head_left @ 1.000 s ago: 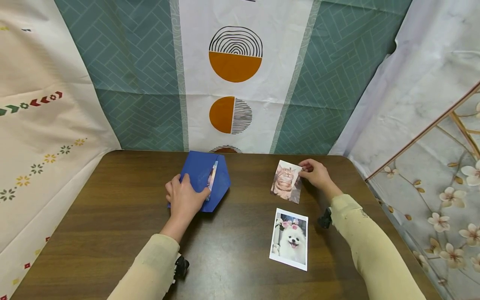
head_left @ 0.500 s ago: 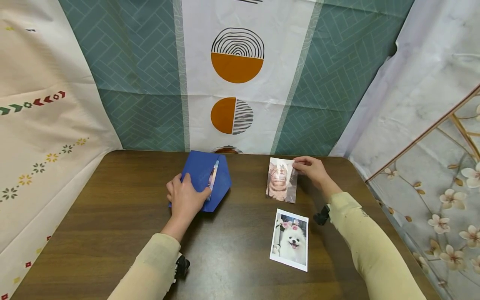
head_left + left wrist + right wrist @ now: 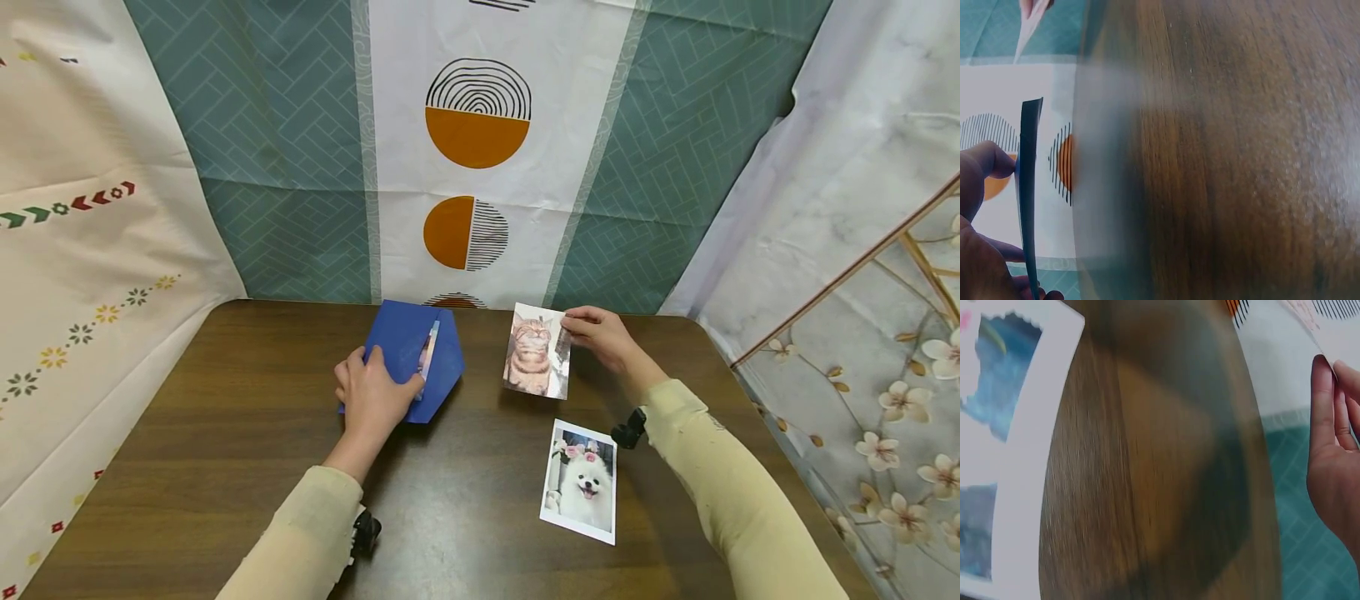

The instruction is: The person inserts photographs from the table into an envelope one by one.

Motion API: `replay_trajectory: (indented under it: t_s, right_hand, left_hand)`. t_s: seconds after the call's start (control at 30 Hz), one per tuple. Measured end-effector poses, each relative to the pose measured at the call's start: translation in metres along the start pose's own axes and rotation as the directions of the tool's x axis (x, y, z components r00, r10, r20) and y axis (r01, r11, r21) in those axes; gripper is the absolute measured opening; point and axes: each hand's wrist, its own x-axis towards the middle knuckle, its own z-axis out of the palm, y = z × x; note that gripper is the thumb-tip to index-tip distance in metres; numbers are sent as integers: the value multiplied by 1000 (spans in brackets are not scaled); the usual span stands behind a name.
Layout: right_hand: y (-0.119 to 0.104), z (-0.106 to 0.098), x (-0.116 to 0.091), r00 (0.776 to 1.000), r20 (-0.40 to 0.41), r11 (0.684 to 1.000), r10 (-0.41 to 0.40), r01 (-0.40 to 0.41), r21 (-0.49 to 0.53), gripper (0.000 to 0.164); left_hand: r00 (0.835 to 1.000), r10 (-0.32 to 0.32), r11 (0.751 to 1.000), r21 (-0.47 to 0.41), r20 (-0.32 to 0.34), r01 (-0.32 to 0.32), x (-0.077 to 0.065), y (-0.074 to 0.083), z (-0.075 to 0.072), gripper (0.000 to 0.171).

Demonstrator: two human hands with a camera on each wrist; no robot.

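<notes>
My left hand (image 3: 372, 398) grips a blue paper envelope (image 3: 399, 337) toward the back of the table, left of centre. A printed picture (image 3: 427, 354) shows through the envelope's opening, most of it hidden inside. Edge-on in the left wrist view, the envelope (image 3: 1028, 187) stands between thumb and fingers. To the right, my right hand (image 3: 606, 340) pinches a cat photo (image 3: 532, 357) by its upper right edge, picture side facing me. Fingertips of the right hand (image 3: 1335, 444) meet at the photo's thin edge in the right wrist view.
A white-bordered dog photo (image 3: 585, 487) lies on the wooden table (image 3: 465, 517), in front of the cat photo. A patterned cloth (image 3: 472, 125) hangs behind the table's back edge, with more printed cloth (image 3: 840, 275) on the right.
My right hand has carried the cat photo leftward toward the envelope and turned it more upright. The left hand and envelope stay in place on the table, and the dog photo has not moved.
</notes>
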Motion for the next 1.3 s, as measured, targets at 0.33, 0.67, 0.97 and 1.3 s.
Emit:
replay_trajectory:
  t_s: [0.33, 0.67, 0.97, 1.3]
  right_hand:
    - [-4, 45, 7, 996, 85, 999, 36, -36, 4, 16]
    - [-3, 95, 13, 980, 183, 997, 75, -72, -25, 9]
    - [-1, 121, 20, 969, 219, 988, 116, -91, -121, 11]
    - [-3, 128, 26, 961, 252, 980, 113, -66, -189, 6]
  left_hand:
    - [1000, 4, 1000, -1, -8, -4, 0, 1, 1, 86]
    - [1000, 13, 1000, 8, -28, -13, 0, 2, 3, 86]
    - [1000, 21, 1000, 9, -23, -21, 1, 2, 3, 87]
    - [998, 38, 999, 1, -58, -38, -1, 0, 2, 84]
